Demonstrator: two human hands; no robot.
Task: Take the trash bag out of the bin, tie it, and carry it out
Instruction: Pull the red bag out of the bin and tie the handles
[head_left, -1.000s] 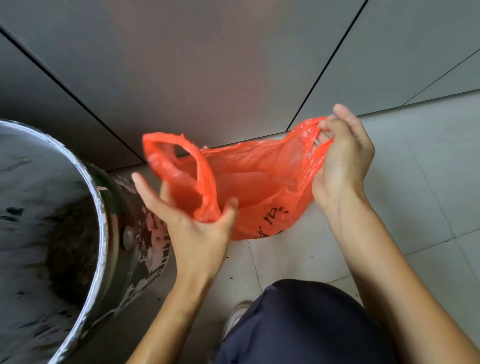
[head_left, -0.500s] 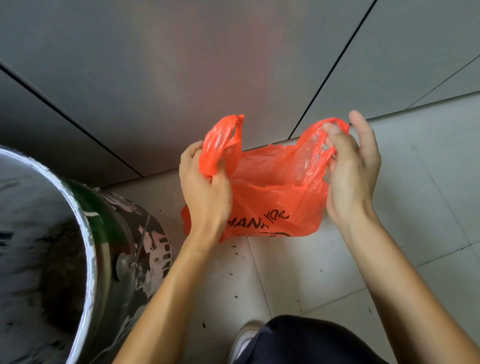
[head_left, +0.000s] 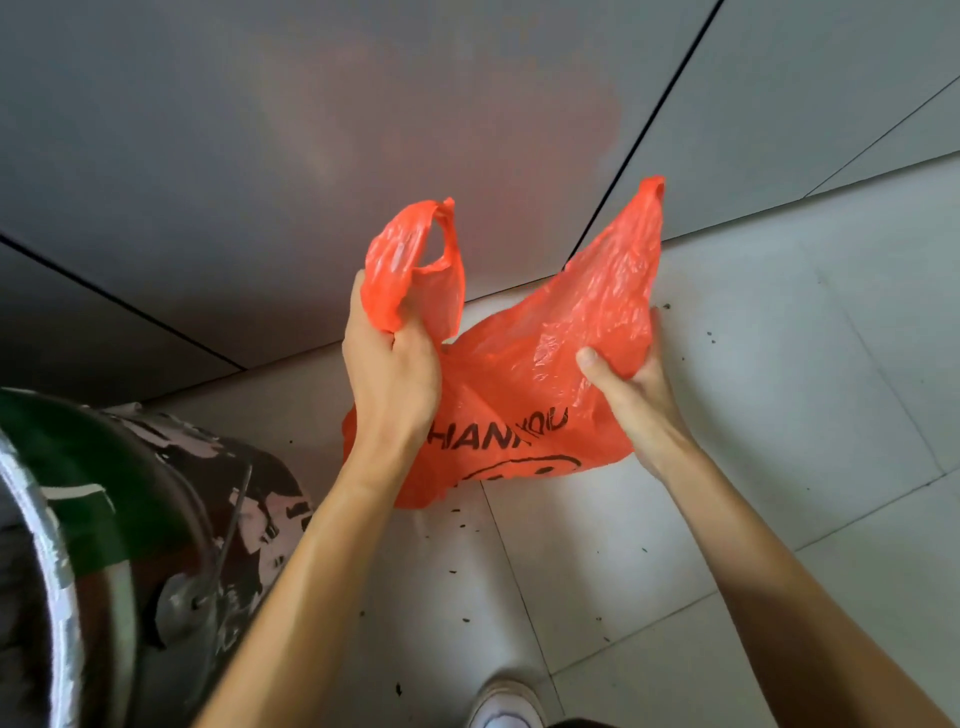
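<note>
The trash bag (head_left: 524, 384), a thin orange plastic one with black lettering across its front, was held up in the air in front of the person, clear of the floor and outside the bin. The left hand (head_left: 389, 374) was closed in a fist around the base of one handle loop, which stood up above the knuckles. The right hand (head_left: 631, 389) had the other side of the bag pinched, its thumb lying flat on the near face of the plastic and its fingers hidden behind; that side's handle rose to a point above it. Between the two hands the plastic sagged in a crumpled fold, and the belly of the bag hung below the left wrist.

The bin (head_left: 130, 545), a round metal drum with worn green and dark paint and a wire bail handle, stood to the person's left, apart from the bag. The pale tiled floor (head_left: 779, 415) below was dotted with small dark specks. A white shoe (head_left: 506, 706) showed at the bottom edge. A grey panelled wall (head_left: 311, 130) rose behind.
</note>
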